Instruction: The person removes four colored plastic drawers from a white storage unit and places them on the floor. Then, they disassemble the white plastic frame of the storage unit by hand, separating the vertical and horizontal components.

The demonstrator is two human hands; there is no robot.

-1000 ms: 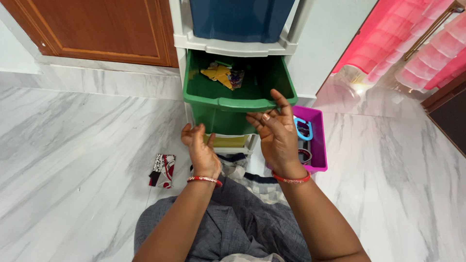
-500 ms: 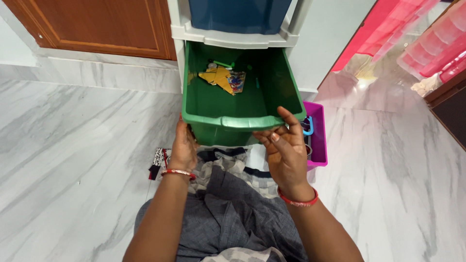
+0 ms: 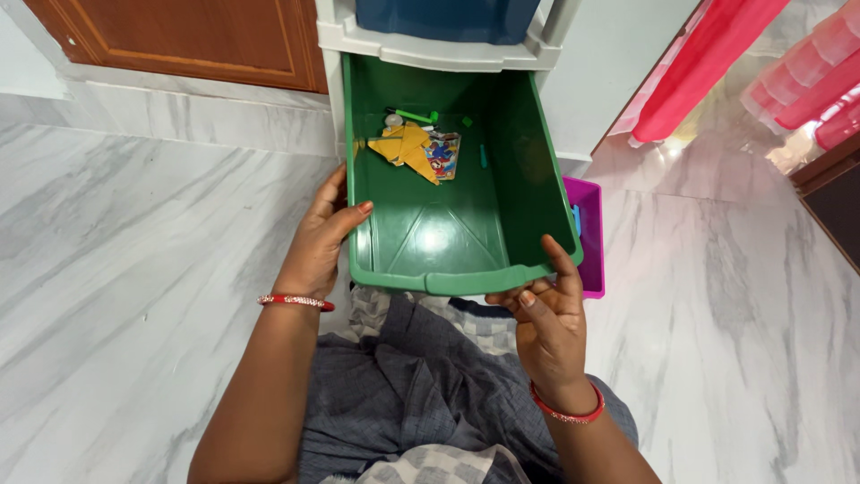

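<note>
A green plastic drawer (image 3: 448,235) sticks far out of a white drawer rack (image 3: 430,52), over my lap. My left hand (image 3: 319,235) grips its left wall, thumb hooked over the rim. My right hand (image 3: 544,314) holds the front right corner from below, fingers curled under the rim. At the drawer's back lie yellow paper pieces (image 3: 405,145), a small colourful packet (image 3: 442,154) and a green pen (image 3: 414,116).
A blue drawer (image 3: 439,16) sits above the green one. A magenta bin (image 3: 584,235) stands on the marble floor to the right, partly behind the drawer. A wooden door (image 3: 179,36) is at the back left, pink curtains (image 3: 717,63) at the right.
The green drawer has slid much farther out toward me. My left hand moved from under the front up to its left wall; my right hand dropped back with the front corner.
</note>
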